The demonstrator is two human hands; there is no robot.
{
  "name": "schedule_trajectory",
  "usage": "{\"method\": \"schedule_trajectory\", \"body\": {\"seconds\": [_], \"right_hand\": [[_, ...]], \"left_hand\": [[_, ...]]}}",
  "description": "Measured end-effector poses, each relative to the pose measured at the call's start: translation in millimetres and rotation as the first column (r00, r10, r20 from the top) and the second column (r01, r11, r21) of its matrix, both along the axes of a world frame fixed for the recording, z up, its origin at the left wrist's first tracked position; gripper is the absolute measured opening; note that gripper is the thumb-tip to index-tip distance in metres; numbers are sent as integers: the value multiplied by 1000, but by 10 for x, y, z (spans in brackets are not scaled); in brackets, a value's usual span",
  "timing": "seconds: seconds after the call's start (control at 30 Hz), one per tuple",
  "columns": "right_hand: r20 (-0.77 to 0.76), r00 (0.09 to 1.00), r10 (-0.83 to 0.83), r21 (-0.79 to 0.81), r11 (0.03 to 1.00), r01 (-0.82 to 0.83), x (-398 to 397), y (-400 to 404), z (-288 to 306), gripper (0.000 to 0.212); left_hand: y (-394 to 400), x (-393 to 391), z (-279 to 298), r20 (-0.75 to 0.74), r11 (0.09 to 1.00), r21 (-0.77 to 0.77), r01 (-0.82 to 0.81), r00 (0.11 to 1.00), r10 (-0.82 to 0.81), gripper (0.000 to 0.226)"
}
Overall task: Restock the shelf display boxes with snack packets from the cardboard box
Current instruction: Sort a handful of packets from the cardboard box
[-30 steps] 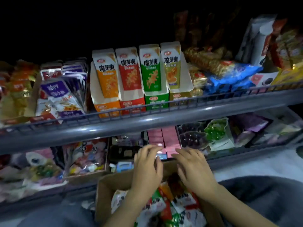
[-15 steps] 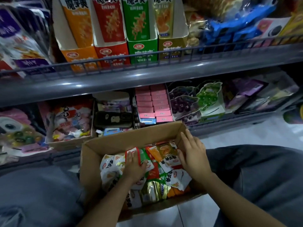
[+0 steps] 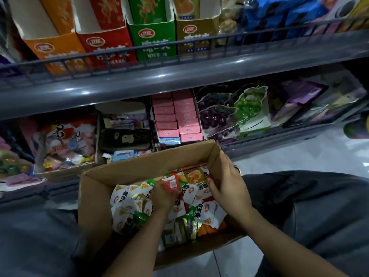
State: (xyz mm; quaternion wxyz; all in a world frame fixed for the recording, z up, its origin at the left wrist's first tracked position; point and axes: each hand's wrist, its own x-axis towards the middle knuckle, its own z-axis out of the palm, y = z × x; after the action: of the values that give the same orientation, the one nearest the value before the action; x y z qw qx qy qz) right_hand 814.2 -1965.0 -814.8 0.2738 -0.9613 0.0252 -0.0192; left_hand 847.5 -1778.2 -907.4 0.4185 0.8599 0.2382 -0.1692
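Note:
An open cardboard box [image 3: 123, 172] sits on the floor between my knees, filled with several small snack packets [image 3: 129, 198] in white, red, green, orange and gold. My left hand [image 3: 162, 193] is down in the pile and grips a red packet [image 3: 169, 181]. My right hand [image 3: 227, 186] is at the box's right wall, its fingers curled among the packets there. On the upper shelf stand the display boxes: orange [image 3: 54, 50], red [image 3: 105, 45], green [image 3: 153, 37] and gold [image 3: 196, 33].
A grey wire rail [image 3: 179, 45] fronts the upper shelf. The lower shelf holds pink boxes [image 3: 175, 118], a dark phone [image 3: 124, 139], candy bags [image 3: 63, 140] and grape-shaped packs [image 3: 217, 116]. My trouser legs flank the box on a light tiled floor [image 3: 289, 154].
The view has tilted down from the shelf to the box. Both hands dropped from the lower shelf edge into the packets, and my left hand has closed on a red packet.

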Motion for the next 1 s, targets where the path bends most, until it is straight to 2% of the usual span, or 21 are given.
{"method": "schedule_trajectory", "body": {"seconds": [0.13, 0.23, 0.3, 0.4, 0.47, 0.53, 0.63, 0.67, 0.8, 0.93, 1.0], "right_hand": [[12, 1000, -18, 30, 999, 17, 7, 6, 1, 81], [16, 1000, -19, 47, 999, 18, 13, 3, -14, 81], [12, 999, -32, 54, 998, 31, 19, 2, -28, 79], [13, 999, -49, 57, 997, 48, 26, 6, -45, 78], [15, 998, -53, 61, 997, 52, 24, 4, -47, 77], [10, 998, -61, 82, 995, 60, 23, 9, -25, 77], [-12, 996, -86, 126, 988, 87, 16, 23, 19, 78], [-16, 996, -88, 133, 987, 90, 15, 24, 26, 78], [-29, 995, -91, 147, 985, 94, 16, 22, 37, 79], [-30, 996, -85, 130, 988, 88, 16, 21, 45, 77], [-24, 997, -78, 126, 989, 80, 16, 17, 58, 76]], "left_hand": [[4, 186, 19, -166, 990, -81, -118, 981, 103, 69], [3, 305, 4, -287, 966, -235, -107, 957, 36, 46], [-74, 327, -3, -303, 959, -280, -41, 952, -48, 34], [-241, 338, -74, -255, 977, -211, 43, 962, -97, 36], [-340, 340, -94, -212, 985, -171, -11, 977, -26, 42], [-404, 352, -135, -213, 978, -186, -93, 976, 53, 59], [-473, 341, -122, -326, 919, -266, -290, 925, 197, 100], [-497, 338, -122, -370, 901, -285, -327, 905, 211, 98], [-522, 326, -123, -458, 838, -348, -420, 856, 239, 51], [-443, 278, -69, -548, 682, -524, -510, 815, 188, 42], [-333, 223, 23, -529, 688, -530, -495, 828, 188, 34]]}}
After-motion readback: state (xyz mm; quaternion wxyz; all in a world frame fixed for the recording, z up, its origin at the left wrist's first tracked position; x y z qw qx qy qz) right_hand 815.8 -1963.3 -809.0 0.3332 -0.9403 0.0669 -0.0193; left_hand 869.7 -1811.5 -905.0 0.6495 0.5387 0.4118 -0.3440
